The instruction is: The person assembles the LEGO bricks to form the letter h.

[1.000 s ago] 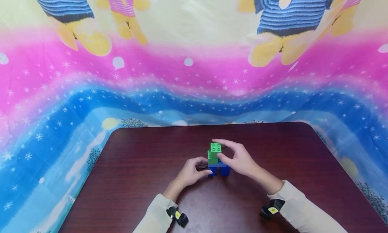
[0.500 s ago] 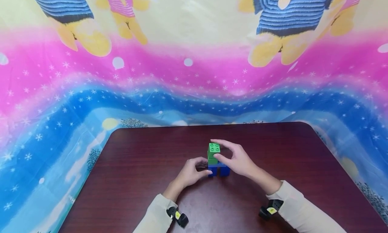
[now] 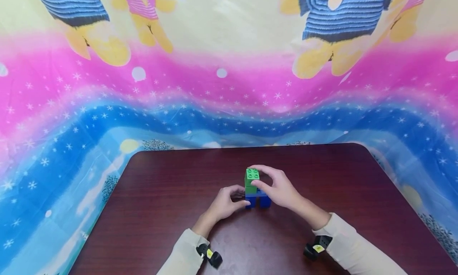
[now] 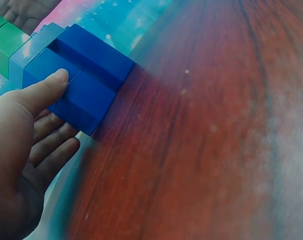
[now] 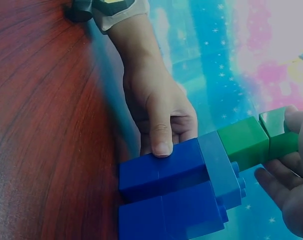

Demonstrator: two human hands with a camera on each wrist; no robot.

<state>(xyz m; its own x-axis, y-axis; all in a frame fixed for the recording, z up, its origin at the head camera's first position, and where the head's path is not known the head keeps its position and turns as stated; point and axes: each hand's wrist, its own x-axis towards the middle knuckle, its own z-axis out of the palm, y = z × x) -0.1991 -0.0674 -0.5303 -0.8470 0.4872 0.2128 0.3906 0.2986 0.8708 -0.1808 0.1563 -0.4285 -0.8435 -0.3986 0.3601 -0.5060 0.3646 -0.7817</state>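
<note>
A small toy-brick build stands upright on the table. Its base is two dark blue columns, the left column (image 5: 164, 172) and the right column (image 3: 265, 202), each of stacked bricks. A lighter blue brick (image 5: 220, 170) with studs bridges them. On its left end sits a lower green brick (image 5: 244, 142), and over that is an upper green brick (image 3: 252, 174) with studs on top. My left hand (image 3: 226, 204) grips the left column, thumb on the near face and fingers behind. My right hand (image 3: 282, 188) pinches the upper green brick between thumb and fingers.
The dark red wooden table (image 3: 171, 179) has rounded far corners. A patterned cloth (image 3: 222, 100) in pink and blue hangs behind it and around its sides. Black wrist cameras sit at both cuffs, the left one (image 3: 210, 256) close over the tabletop.
My right hand has moved slightly left with the upper green brick, which now lines up over the lower green brick. My left hand has stayed on the blue column.
</note>
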